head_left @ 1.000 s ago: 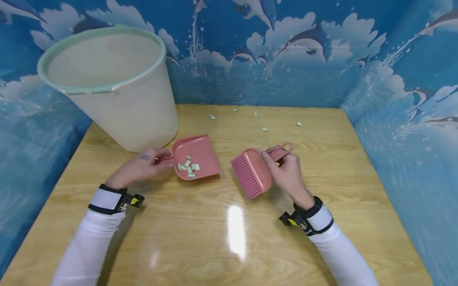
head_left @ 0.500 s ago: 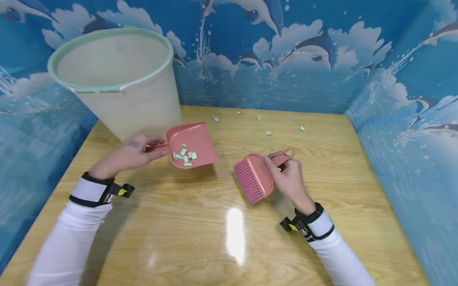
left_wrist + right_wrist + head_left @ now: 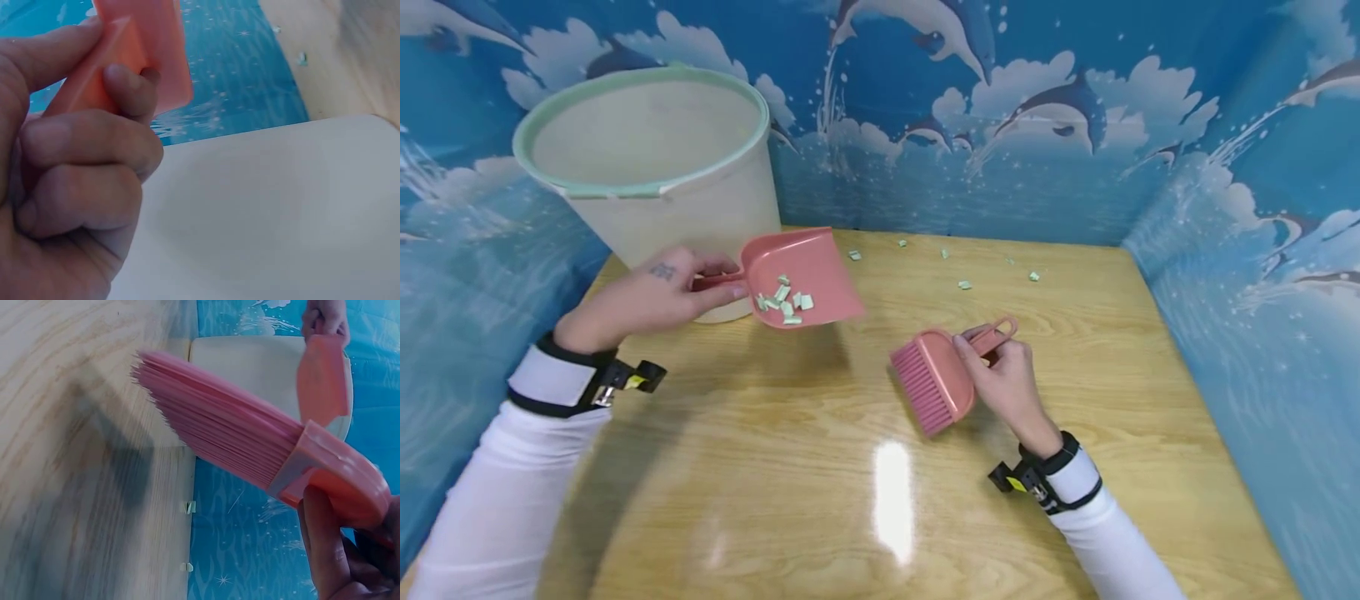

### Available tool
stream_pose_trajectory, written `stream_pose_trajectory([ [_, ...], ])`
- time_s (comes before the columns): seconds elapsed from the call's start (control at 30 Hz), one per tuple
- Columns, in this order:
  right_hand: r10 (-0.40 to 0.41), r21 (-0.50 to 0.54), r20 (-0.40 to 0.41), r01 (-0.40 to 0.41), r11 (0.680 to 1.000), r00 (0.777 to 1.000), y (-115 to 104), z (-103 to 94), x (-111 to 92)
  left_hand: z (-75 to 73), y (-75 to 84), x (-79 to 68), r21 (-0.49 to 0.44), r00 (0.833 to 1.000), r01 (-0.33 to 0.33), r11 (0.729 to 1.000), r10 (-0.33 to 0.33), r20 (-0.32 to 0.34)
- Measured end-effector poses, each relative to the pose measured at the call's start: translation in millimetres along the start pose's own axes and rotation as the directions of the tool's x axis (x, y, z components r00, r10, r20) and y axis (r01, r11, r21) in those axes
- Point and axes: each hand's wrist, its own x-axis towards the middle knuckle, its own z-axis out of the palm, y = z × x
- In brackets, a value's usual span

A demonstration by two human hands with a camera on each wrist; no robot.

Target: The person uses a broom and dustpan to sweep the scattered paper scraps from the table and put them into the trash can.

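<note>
My left hand (image 3: 662, 292) grips the handle of a pink dustpan (image 3: 820, 271), which is raised over the table in front of the bucket. Several pale green scraps (image 3: 782, 293) lie in the pan near its handle end. In the left wrist view, curled fingers (image 3: 87, 137) wrap the handle. My right hand (image 3: 1003, 375) holds a pink hand brush (image 3: 946, 371) by its handle, thumb on top. Its bristles (image 3: 919, 387) point left, and in the right wrist view the brush (image 3: 337, 469) stands off the wooden surface, tilted.
A large white bucket (image 3: 700, 208) with a mint green rim stands at the back left, right behind the left hand. More green scraps (image 3: 964, 285) lie scattered along the back of the wooden table (image 3: 1075, 333). Blue dolphin-print sheeting (image 3: 880, 192) closes off the back and sides.
My left hand has lifted the dustpan off the table, up and toward the bucket, with the scraps still in it. The right hand and brush have hardly moved; the view has shifted slightly.
</note>
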Motion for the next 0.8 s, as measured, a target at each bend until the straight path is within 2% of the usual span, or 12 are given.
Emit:
stream_pose_trajectory([
  [0.1, 0.005, -0.016, 0.0, -0.005, 1.0, 1.0, 1, 0.7, -3, -7.0, 5.9, 1.1, 0.014, 1.0, -0.017, 1.0, 0.017, -0.009],
  [0.4, 0.005, -0.029, -0.009, -0.005, 1.0, 1.0, 2, 1.7, -4, -33.9, 23.9, 0.6, 0.109, 0.999, -0.011, 0.994, 0.016, -0.046],
  [0.57, 0.009, -0.018, 0.002, -0.009, 1.0, 1.0, 3, 3.1, -4, -50.2, 34.0, -3.8, 0.158, 0.999, 0.018, 0.987, -0.009, -0.053],
  [0.63, 0.005, -0.018, 0.01, -0.005, 1.0, 1.0, 3, 3.9, -4, -56.9, 37.3, -5.6, 0.151, 0.998, 0.033, 0.988, -0.025, -0.055],
  [0.8, 0.02, -0.007, 0.014, -0.02, 1.0, 1.0, 4, 5.9, -4, -72.9, 40.1, -9.7, 0.163, 0.991, 0.073, 0.984, -0.054, -0.119],
])
